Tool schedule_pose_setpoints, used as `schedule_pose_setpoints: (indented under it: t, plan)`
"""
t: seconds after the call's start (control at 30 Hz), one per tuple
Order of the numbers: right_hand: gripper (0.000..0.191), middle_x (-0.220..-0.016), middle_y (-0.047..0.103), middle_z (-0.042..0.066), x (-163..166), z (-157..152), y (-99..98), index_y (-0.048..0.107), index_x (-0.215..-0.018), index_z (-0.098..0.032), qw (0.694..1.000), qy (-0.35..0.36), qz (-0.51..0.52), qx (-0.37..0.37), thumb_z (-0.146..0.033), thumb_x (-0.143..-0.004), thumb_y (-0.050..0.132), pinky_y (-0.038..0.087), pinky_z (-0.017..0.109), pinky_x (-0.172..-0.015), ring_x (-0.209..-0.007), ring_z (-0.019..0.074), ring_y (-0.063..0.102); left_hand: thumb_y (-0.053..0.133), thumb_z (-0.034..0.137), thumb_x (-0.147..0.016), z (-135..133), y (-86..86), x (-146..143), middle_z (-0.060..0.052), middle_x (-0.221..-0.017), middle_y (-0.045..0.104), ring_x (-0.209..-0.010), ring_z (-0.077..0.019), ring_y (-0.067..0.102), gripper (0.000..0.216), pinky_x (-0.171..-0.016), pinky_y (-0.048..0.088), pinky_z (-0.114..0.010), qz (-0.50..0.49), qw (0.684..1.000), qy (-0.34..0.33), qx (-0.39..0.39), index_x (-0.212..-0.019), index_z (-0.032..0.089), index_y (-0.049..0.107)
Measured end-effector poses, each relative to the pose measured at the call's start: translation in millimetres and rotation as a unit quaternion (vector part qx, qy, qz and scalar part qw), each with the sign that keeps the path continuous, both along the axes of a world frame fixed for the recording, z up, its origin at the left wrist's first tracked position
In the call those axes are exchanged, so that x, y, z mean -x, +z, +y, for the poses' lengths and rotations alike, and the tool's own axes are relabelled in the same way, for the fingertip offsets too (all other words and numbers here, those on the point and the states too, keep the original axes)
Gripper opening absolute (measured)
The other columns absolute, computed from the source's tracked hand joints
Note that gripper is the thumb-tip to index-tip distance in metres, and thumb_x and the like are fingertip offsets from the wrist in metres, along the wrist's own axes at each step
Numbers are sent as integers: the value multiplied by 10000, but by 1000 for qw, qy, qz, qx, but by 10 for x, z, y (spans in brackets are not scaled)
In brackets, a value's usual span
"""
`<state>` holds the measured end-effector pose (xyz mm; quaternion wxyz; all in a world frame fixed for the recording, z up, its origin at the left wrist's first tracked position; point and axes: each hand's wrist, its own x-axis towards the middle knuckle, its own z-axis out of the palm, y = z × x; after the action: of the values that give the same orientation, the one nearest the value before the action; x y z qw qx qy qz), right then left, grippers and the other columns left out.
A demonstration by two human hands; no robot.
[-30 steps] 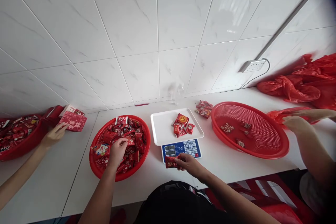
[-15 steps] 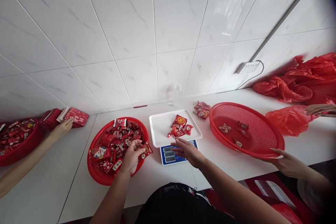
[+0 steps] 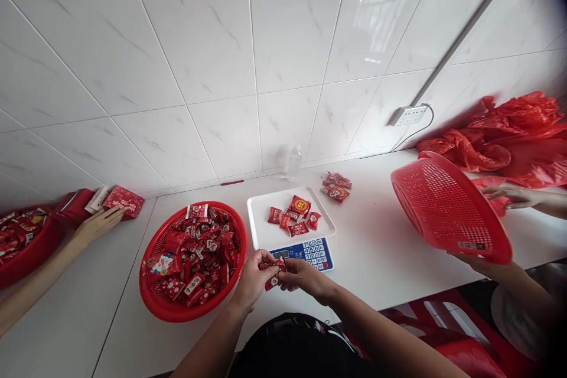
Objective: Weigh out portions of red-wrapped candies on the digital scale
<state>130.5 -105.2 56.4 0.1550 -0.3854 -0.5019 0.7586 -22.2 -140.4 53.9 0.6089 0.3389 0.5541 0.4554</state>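
Observation:
Both hands meet in front of the digital scale. My left hand is closed on a red wrapped candy. My right hand pinches the same small red packaging from the other side; whether it is one piece or more I cannot tell. Just beyond, several red wrapped candies lie on the white tray of the scale. To the left of my left hand stands a round red basket full of red wrapped sweets.
A co-worker's hands on the right hold a tilted red basket near red plastic bags. Another person's hand touches a red patterned box at left. Beside the wall are a clear bottle and a candy pile.
My left hand has moved right from the basket with the candy, and my right hand has joined it. The candies on the tray lie more spread out. The co-worker's basket has been lifted and tipped.

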Motion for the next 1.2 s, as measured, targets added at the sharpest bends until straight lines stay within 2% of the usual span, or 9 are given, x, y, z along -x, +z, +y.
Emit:
schedule_pose_setpoints:
  t: [0.13,0.23,0.33,0.6,0.7,0.83,1.0,1.1,1.2]
  plan:
    - [256,-652,610,-11,-32,4,-50,588,-757,-154,1000,4,-9,-17,-395,-688,636,361,226,-563,-593,98,531,652,396,-659,-14,-8,-14,-27,-722,619,-590,-125,580,317,-512,435,-234,26,999,-42,23,-845,159,554]
    - [206,-641,610,-17,-20,-4,-67,587,-739,-158,999,18,-15,-34,-353,-687,628,358,219,-551,-568,89,507,616,431,-685,-37,-41,-23,-8,-599,598,-471,-100,519,301,-431,376,-217,48,996,-70,25,-773,148,561]
    - [189,-634,603,-22,3,-19,-81,584,-736,-163,999,24,-18,-29,-345,-693,614,358,212,-546,-561,85,505,598,436,-699,-58,-74,-20,18,-503,554,-397,-82,452,276,-386,320,-204,83,995,-59,0,-702,166,540]
    - [263,-634,589,-19,35,-4,-94,583,-745,-163,999,47,-16,-17,-418,-691,615,354,226,-554,-576,99,520,588,448,-706,-46,-63,103,2,-540,590,-482,-119,518,273,-479,384,-228,140,986,-90,-34,-657,180,582]
    - [285,-607,571,-25,38,52,-95,579,-732,-161,1000,16,-18,-17,-431,-663,635,347,238,-559,-562,100,495,531,467,-743,30,-95,291,-21,-673,633,-636,-153,574,299,-592,431,-248,195,979,-27,-60,-729,178,607]
    - [298,-605,556,-28,-28,141,-114,583,-754,-157,1000,-19,-16,4,-433,-659,644,340,243,-564,-554,93,462,439,435,-789,133,-307,725,-62,-862,646,-807,-185,594,301,-726,446,-288,329,940,92,-25,-878,182,575]
    - [321,-620,564,-22,-142,168,-150,609,-826,-157,999,-10,-35,12,-459,-718,596,322,234,-557,-566,92,471,572,242,-661,102,-691,1156,-52,-773,628,-745,-194,583,175,-711,441,-302,376,925,40,27,-816,165,602]
    - [335,-649,580,-17,-158,148,-181,613,-858,-164,999,-1,-40,14,-470,-724,585,327,231,-560,-581,94,487,612,170,-604,46,-841,1230,-37,-785,601,-763,-194,568,259,-724,428,-297,408,912,10,34,-863,181,611]
    - [332,-674,588,-16,-143,134,-218,603,-836,-170,999,-11,-32,18,-480,-719,581,330,229,-559,-587,93,492,598,137,-617,21,-910,1237,-44,-834,581,-795,-198,561,297,-738,416,-298,440,898,0,29,-909,191,592]
